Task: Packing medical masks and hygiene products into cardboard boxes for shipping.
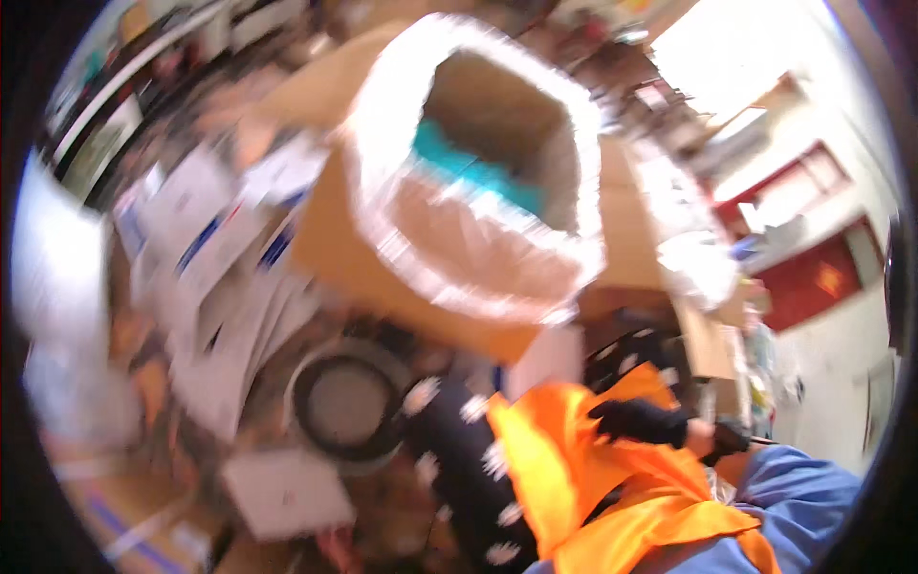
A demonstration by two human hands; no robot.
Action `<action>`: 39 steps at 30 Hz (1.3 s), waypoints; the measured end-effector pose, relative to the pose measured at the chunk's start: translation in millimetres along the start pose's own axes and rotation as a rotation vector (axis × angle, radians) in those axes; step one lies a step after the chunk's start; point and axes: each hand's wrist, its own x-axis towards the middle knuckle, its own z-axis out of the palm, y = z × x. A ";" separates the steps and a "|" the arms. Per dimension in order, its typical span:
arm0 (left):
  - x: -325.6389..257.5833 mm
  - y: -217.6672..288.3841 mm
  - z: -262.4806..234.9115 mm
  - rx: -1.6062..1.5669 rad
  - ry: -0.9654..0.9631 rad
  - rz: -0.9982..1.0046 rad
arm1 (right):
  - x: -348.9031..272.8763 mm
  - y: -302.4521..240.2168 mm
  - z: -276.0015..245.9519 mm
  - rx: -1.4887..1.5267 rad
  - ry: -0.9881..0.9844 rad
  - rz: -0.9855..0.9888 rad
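The picture is heavily motion-blurred. My right hand (639,421), in a black glove with a blue sleeve behind it, comes in from the lower right and grips a bright orange fabric (564,478) that hangs down toward the lower edge. Left of the orange fabric lies a dark cloth with white flower spots (459,469). Above them stands a large cardboard box (354,258) lined with a clear plastic bag (382,115), with something teal (473,172) inside. My left hand is out of sight.
Several white flat cartons and papers (210,258) are piled at the left. A round black-rimmed object (346,404) sits below the big box, with a white flat box (287,493) in front of it. Red-and-white walls (813,277) are at the right.
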 end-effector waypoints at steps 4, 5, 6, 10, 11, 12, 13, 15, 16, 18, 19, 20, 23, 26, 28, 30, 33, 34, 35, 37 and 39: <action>-3.9 56.0 14.8 0.432 0.132 0.252 | 5.1 0.6 15.1 -0.105 -0.065 -0.062; -1.2 70.3 26.2 0.537 0.136 0.320 | -0.8 -11.1 26.3 -0.342 -0.043 -0.074; 2.8 80.9 37.3 0.637 0.132 0.378 | -4.4 -2.5 24.5 -0.243 -0.027 -0.128; 14.9 132.7 68.0 1.018 0.166 0.591 | -39.2 -12.4 23.1 -0.798 0.090 -0.186; 14.3 146.8 74.0 1.103 0.177 0.641 | -41.0 -9.7 18.2 -0.794 0.109 -0.214; 13.6 161.3 77.7 1.184 0.189 0.688 | -43.1 -2.1 12.1 -0.758 0.113 -0.286; 10.5 175.1 80.8 1.255 0.203 0.731 | -45.1 5.1 5.8 -0.720 0.116 -0.358; 2.9 204.9 83.3 1.391 0.234 0.815 | -48.2 15.6 -6.5 -0.613 0.079 -0.408; -2.5 221.1 87.8 1.459 0.256 0.861 | -48.6 21.2 -10.4 -0.557 0.096 -0.393; -14.5 253.4 91.3 1.583 0.296 0.952 | -57.2 25.0 -9.5 -0.391 0.107 -0.300; -22.2 268.4 94.2 1.639 0.318 0.999 | -59.1 29.7 -11.5 -0.381 0.114 -0.325; -30.5 284.1 92.5 1.684 0.337 1.045 | -61.2 35.6 -12.4 -0.518 0.120 -0.358; -71.7 335.5 88.8 1.822 0.404 1.173 | -56.5 59.9 -18.9 -0.680 0.150 -0.455; -119.3 376.8 80.8 1.903 0.429 1.332 | -60.3 67.0 -18.1 -0.707 0.188 -0.550; -153.6 407.8 88.8 1.919 0.410 1.478 | -67.8 60.2 -14.9 -0.682 0.211 -0.601; -200.0 423.8 107.8 1.907 0.349 1.668 | -72.5 48.7 -13.1 -0.659 0.200 -0.610; -302.3 437.6 156.6 1.731 0.038 1.919 | -25.9 62.6 -21.3 -0.583 0.299 -1.040; -318.9 450.9 170.7 1.719 -0.105 1.865 | -26.6 54.6 -18.3 -0.463 0.280 -1.036; -410.0 417.3 198.6 1.911 -0.014 2.125 | -34.5 37.7 -24.3 -0.346 0.259 -1.024; -465.6 399.8 235.5 2.099 -0.090 2.070 | -43.1 13.3 -29.8 -0.194 0.234 -1.050; -524.5 368.0 260.4 2.000 -0.329 2.210 | -82.7 -22.9 -23.7 -0.099 0.348 -0.889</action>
